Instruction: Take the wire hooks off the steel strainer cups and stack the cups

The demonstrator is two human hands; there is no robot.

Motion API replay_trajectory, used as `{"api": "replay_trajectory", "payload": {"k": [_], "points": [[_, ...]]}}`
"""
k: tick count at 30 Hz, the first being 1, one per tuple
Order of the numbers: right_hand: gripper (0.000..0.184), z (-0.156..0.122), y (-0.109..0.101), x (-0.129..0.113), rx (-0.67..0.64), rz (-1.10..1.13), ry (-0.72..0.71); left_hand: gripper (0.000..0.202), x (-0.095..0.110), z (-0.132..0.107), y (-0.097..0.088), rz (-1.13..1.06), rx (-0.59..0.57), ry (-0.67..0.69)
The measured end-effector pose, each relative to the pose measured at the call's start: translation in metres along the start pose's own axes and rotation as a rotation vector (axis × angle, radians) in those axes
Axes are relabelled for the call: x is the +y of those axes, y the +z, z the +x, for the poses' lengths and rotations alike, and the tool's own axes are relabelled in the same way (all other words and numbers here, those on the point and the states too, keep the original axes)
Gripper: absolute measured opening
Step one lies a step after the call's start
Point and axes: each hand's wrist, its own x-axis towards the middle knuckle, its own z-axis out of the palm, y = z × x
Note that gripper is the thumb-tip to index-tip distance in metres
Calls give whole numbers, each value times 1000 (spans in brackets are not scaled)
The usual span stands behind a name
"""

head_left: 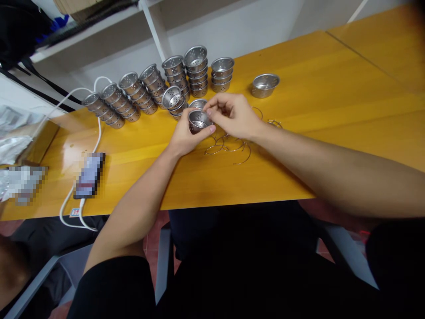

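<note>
My left hand [186, 135] wraps round a small perforated metal strainer cup [198, 122], its mouth tilted up toward me. At the cup's far rim, my right hand [232, 116] has thumb and forefinger pinched together; whatever lies between those fingertips is too small to make out. Beneath and right of the right hand, several thin wire rings [229, 144] are scattered on the table. Just behind the held cup, another strainer cup [198, 104] is partly hidden by my hands.
Several stacks of strainer cups [172, 66] line the back of the yellow table [206, 186]. A single cup [265, 86] stands at the right. At the left lie a phone [89, 176] and a white cable [99, 133]. Another person's arm [11, 270] shows at the lower left.
</note>
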Motion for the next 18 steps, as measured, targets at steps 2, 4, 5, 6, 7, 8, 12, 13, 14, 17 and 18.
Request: {"api": "replay_trajectory", "payload": {"k": [2, 4, 5, 6, 7, 8, 12, 13, 14, 17, 18], "points": [[38, 2, -6, -1, -67, 102, -25, 93, 0, 1, -2, -29, -4, -3], [51, 3, -12, -1, -148, 186, -39, 96, 1, 2, -5, -54, -17, -3], [57, 4, -14, 0, -183, 215, -39, 97, 1, 3, -5, -64, -29, 0], [61, 4, -16, 0, -207, 237, -34, 98, 1, 2, -6, -74, -43, 6], [65, 5, -17, 1, -218, 251, -23, 99, 1, 2, -6, -82, -58, 14], [68, 5, -17, 1, -215, 260, -8, 100, 0, 2, -5, -86, -70, 25], [75, 6, -14, 1, -167, 288, 28, 104, -4, 0, -2, -47, -80, 61], [75, 7, -14, 0, -162, 292, 34, 104, -5, 0, -1, -26, -78, 63], [75, 7, -13, 0, -159, 293, 42, 104, -7, 0, -1, -4, -79, 63], [70, 7, -13, -1, -159, 280, 71, 103, -10, 1, -2, 45, -100, 70], [67, 7, -13, -1, -162, 276, 78, 104, -11, 1, -3, 58, -108, 76]]}}
